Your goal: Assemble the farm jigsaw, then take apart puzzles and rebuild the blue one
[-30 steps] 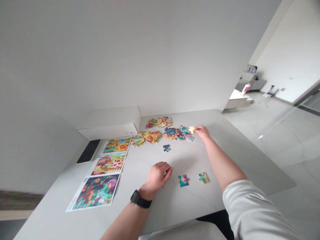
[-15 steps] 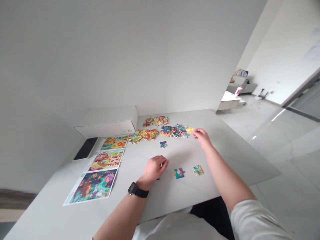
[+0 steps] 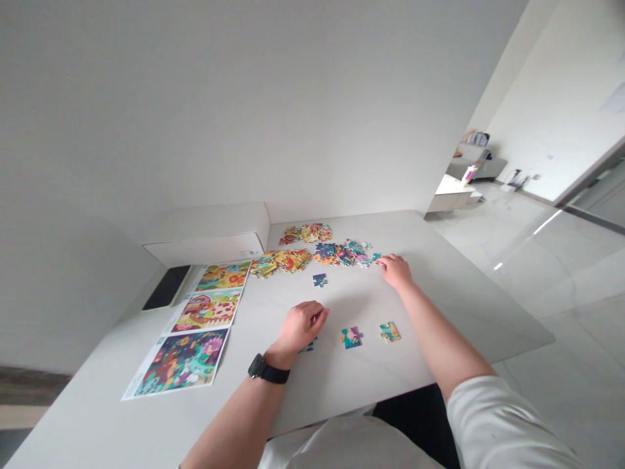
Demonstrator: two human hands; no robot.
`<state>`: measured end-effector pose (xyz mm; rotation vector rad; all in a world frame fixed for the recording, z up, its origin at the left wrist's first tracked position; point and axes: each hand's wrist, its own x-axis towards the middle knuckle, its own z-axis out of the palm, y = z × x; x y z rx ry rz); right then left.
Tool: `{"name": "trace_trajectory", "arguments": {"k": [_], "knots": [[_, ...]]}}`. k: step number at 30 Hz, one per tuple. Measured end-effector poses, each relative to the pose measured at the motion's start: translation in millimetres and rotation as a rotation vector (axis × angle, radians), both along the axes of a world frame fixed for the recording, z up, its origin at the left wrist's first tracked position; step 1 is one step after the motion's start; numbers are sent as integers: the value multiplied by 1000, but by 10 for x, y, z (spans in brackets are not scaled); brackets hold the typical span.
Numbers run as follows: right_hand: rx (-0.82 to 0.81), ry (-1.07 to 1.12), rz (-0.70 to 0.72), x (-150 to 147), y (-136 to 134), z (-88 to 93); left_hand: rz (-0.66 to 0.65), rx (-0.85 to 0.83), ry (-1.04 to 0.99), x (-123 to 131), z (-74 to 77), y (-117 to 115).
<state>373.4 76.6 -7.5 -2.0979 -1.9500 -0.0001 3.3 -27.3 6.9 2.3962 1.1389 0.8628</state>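
Observation:
My left hand point(image 3: 303, 324) is curled on the white table point(image 3: 454, 293), and a small jigsaw piece point(image 3: 308, 346) shows just beyond its little-finger side. Whether those fingers hold anything, I cannot tell. My right hand point(image 3: 396, 271) rests at the right end of a multicoloured heap of jigsaw pieces point(image 3: 342, 253), fingertips at its edge. Two more heaps point(image 3: 306, 233) point(image 3: 282, 262) lie beside it. Loose on the table are a blue piece point(image 3: 319, 280) and two joined groups point(image 3: 351, 337) point(image 3: 389, 332).
Several printed puzzle picture sheets point(image 3: 206, 311) lie along the table's left side. Behind them stand a white box point(image 3: 208, 228) and a black phone point(image 3: 166, 286). The table's right edge drops to a glossy tiled floor point(image 3: 561, 293).
The yellow piece by my right fingers no longer shows. My right hand has settled at the heap's edge, and my left hand has shifted slightly, uncovering the small piece beside it.

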Motion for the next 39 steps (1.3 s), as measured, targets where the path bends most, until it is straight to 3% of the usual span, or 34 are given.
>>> {"name": "trace_trajectory", "arguments": {"k": [4,10,14,21,31,39], "knots": [[-5,-18,-41,16,95,28,1,-54,-4,-2,-5,13],[-21,-3,107,-261,297,112,13,-89,-27,-23,-10,32],[-94,11,10,-415,445,157,2,-98,-45,-23,-5,33],[-109,378,-62,-285,559,124,10,-115,-60,-29,6,29],[-47,946,-58,-139,330,162,-2,-120,-42,8,12,39],[-68,1211,-76,-136,-78,283,16,-121,-49,3,-5,42]]}}
